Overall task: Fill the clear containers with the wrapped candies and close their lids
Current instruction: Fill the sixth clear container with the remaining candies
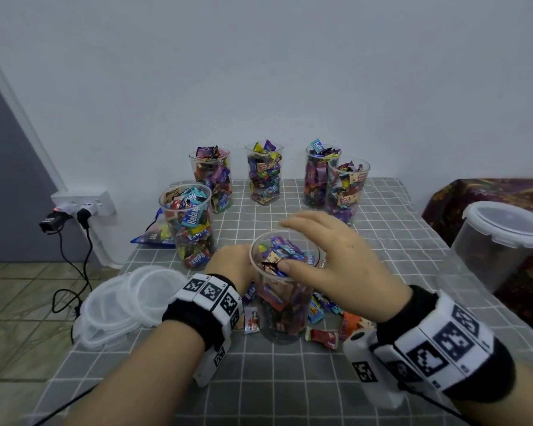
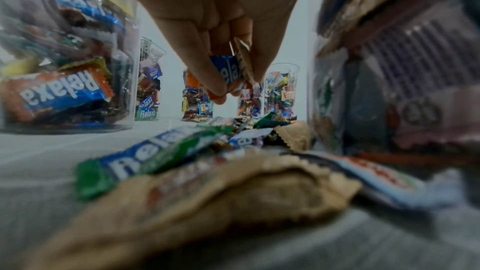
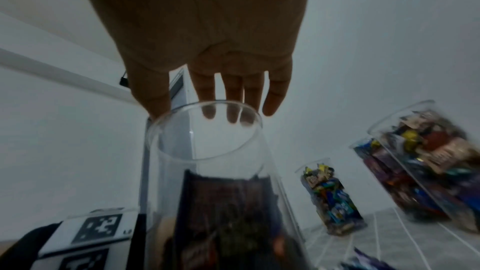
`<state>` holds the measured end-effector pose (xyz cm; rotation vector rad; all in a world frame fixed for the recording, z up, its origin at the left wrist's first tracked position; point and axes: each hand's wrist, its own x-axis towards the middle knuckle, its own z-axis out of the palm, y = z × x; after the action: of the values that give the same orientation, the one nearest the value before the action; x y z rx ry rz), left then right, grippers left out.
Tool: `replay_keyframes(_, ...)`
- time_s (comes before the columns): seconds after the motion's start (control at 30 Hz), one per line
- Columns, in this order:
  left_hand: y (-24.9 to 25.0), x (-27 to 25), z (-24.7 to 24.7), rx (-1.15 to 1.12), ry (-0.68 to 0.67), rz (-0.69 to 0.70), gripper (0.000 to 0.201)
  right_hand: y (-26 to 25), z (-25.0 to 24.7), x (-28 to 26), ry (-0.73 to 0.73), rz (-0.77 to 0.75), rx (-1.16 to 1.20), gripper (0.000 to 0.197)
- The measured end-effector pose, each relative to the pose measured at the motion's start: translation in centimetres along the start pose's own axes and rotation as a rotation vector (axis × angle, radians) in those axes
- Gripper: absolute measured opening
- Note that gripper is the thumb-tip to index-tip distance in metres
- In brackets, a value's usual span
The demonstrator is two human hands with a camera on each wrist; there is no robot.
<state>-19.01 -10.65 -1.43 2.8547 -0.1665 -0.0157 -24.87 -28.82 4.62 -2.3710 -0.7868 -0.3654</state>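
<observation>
A clear container [image 1: 285,290], filled with wrapped candies to just under its rim, stands in the middle of the grey checked table [image 1: 290,379]. My right hand [image 1: 302,242] hovers over its mouth with fingers spread and straight, thumb at the near rim, holding nothing. From the right wrist the same right hand [image 3: 221,110] hangs above the container rim [image 3: 205,130]. My left hand [image 1: 231,264] is low at the container's left side. In the left wrist view this left hand [image 2: 228,87] pinches a few wrapped candies [image 2: 226,69], one blue. Loose candies [image 1: 320,335] lie around the container's base.
Several filled, lidless containers [image 1: 263,173] stand along the back and one [image 1: 188,226] at the left. A pile of clear lids [image 1: 130,299] sits at the table's left edge. A candy bag [image 1: 154,235] lies behind it. A large lidded tub [image 1: 502,238] stands to the right.
</observation>
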Motion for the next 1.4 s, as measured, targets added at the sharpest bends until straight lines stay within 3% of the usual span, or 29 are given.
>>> replay_keyframes(0.17,-0.3,-0.7,-0.4,-0.158,0.118,0.011,0.014,1.7,1.1,-1.8,-0.131,0.278,0.367,0.113)
replay_keyframes(0.23,-0.4,-1.2,-0.8,-0.256,0.193,0.005,0.012,2.1,1.7,-2.1,-0.164,0.336,0.507,0.120)
replay_keyframes(0.4,-0.2,-2.3,-2.7,-0.510,0.357,-0.007,0.007,2.6,3.2,-2.4,-0.138,0.347,0.592,0.080)
replay_keyframes(0.6,1.6,-3.6,-6.0,-0.795,0.497,0.142,0.016,2.9,3.3,-2.4,-0.136,0.339,0.567,0.095)
replay_keyframes(0.8,3.8,-5.2,-5.7,-0.771,0.347,0.325,0.009,2.7,3.3,-2.4,-0.125,0.347,0.545,0.084)
replay_keyframes(0.93,4.1,-5.3,-5.2,-0.672,0.330,0.335,0.017,2.6,3.2,-2.4,-0.111,0.316,0.536,0.087)
replay_keyframes(1.1,4.1,-5.1,-5.1,-0.646,0.309,0.335,0.013,2.5,3.2,-2.4,-0.095,0.281,0.565,0.082)
replay_keyframes(1.27,4.2,-5.3,-5.1,-0.697,0.313,0.342,0.020,2.6,3.3,-2.5,-0.083,0.268,0.571,0.082)
replay_keyframes(1.4,4.0,-5.3,-5.1,-0.958,0.321,0.311,0.009,2.7,3.5,-2.6,-0.093,0.291,0.573,0.085)
